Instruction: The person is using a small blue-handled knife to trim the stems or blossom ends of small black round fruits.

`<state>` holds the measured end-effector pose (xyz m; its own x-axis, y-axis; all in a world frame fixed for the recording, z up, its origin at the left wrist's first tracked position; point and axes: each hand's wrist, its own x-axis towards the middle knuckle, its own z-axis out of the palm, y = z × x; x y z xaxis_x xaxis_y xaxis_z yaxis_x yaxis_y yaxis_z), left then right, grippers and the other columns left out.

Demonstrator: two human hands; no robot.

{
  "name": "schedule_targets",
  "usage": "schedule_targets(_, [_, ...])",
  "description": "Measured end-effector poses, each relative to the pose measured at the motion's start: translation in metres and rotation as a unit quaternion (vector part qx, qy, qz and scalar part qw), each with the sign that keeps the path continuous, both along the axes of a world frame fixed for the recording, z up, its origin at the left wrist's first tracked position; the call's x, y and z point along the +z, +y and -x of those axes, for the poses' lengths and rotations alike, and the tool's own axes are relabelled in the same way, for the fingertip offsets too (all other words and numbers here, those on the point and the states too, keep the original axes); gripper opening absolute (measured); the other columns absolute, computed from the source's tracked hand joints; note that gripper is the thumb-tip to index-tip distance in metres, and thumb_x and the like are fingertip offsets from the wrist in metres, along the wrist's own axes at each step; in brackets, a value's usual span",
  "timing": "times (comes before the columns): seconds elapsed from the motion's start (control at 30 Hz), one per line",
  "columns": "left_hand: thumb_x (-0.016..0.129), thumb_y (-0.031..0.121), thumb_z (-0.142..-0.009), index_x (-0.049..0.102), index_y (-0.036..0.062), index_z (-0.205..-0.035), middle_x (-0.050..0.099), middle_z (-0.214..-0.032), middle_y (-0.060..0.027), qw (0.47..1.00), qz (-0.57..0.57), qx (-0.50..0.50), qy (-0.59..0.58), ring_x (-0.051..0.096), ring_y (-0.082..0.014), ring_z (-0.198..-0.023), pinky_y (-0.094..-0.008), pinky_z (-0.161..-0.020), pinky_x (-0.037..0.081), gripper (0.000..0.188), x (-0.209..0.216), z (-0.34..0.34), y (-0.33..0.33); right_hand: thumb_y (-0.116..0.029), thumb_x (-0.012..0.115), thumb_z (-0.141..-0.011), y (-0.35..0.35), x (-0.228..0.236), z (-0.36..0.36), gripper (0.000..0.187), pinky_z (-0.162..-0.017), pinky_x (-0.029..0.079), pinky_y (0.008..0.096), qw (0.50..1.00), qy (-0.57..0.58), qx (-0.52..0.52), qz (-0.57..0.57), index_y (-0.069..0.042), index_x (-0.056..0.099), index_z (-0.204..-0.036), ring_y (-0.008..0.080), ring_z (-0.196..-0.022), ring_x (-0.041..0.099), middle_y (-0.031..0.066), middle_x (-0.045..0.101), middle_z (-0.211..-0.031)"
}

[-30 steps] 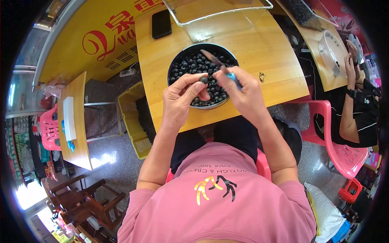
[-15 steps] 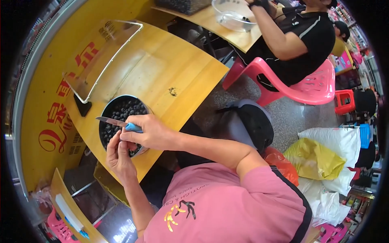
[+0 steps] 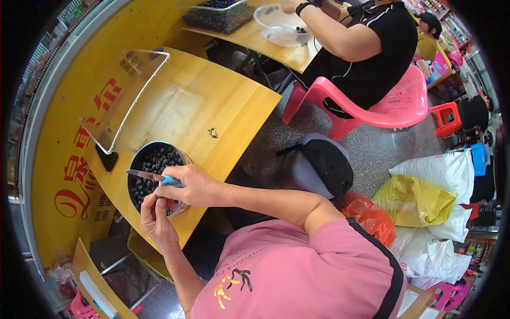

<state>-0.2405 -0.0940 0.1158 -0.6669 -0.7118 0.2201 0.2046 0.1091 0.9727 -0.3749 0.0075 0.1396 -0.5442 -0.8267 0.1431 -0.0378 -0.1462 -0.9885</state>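
Steel and blue plastic make up the slim, pointed knife with a rounded blue handle [image 3: 151, 176], left of centre in the frame, its flat blade tipped toward the left edge above a round, smooth-walled metal pot [image 3: 188, 159]. The right hand [image 3: 195, 186] grasps the handle, fingers curled round it. Just below, the left hand [image 3: 158, 219] has its fingers pinched on a small dark piece, mostly hidden by the fingertips. Inside the pot lie many glossy, blackish round pieces [image 3: 164, 156], heaped loosely.

Under the pot spreads a honey-coloured wood-grain desk [image 3: 196, 141], with dark crumbs [image 3: 213, 132] scattered on it toward the centre. A clear, thin-walled plastic box with a pale rim [image 3: 141, 93] stands at its upper left, near a flat black phone [image 3: 107, 160]. Farther left curves a glossy yellow panel with red lettering [image 3: 59, 159].

At the top, a second wooden surface carries a clear round bowl [image 3: 268, 33] and a transparent tub of dark pieces [image 3: 220, 20]; beside it a co-worker in black sits on a moulded pink plastic chair [image 3: 390, 118]. At right slump crinkled white sacks [image 3: 449, 169] and a yellow one [image 3: 414, 202].
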Motion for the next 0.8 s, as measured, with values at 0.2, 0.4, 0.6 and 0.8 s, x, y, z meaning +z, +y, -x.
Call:
schedule_targets(0.2, [0.058,0.004,-0.095,0.063,-0.0013,-0.105,0.06,-0.087,-0.0018,0.998,0.053,0.006,-0.037,0.055,-0.0071,-0.071,-0.0205,-0.067,0.044,0.013,0.003,-0.002,-0.003,-0.024,0.067,-0.089,-0.003,0.004,-0.002,0.025,-0.064,0.049,0.0301,1.0,0.003,0.012,0.004,0.0,0.06,-0.085,0.0109,-0.07,0.06,0.0077,0.063,-0.071])
schedule_targets(0.4, [0.059,0.006,-0.095,0.063,-0.0017,-0.106,0.061,-0.087,-0.0029,1.0,-0.028,0.005,0.001,0.057,-0.0085,-0.072,-0.0211,-0.068,0.047,0.014,-0.001,-0.001,-0.005,-0.021,0.065,-0.088,-0.009,0.007,-0.007,0.023,-0.067,0.049,0.0333,1.0,-0.004,0.001,-0.021,0.001,0.063,-0.092,0.0179,-0.071,0.063,0.0128,0.065,-0.073])
schedule_targets(0.6, [0.059,0.004,-0.094,0.062,-0.0019,-0.106,0.059,-0.089,-0.0026,0.999,-0.032,-0.017,0.039,0.057,-0.0089,-0.073,-0.0215,-0.067,0.048,0.014,0.004,-0.002,-0.009,-0.018,0.065,-0.09,-0.012,0.01,-0.007,0.018,-0.068,0.048,0.0297,0.996,0.091,-0.009,0.005,0.001,0.064,-0.091,0.0144,-0.074,0.06,0.0089,0.063,-0.078])
schedule_targets(0.8, [0.055,0.004,-0.095,0.06,-0.0024,-0.108,0.061,-0.091,-0.0048,0.999,-0.019,-0.027,0.001,0.06,-0.0106,-0.074,-0.0231,-0.068,0.049,0.015,0.015,-0.004,-0.014,-0.014,0.067,-0.088,-0.016,0.016,-0.002,0.016,-0.072,0.049,0.0303,0.981,0.187,-0.029,0.03,0.001,0.065,-0.095,0.0176,-0.08,0.062,0.0111,0.064,-0.084])
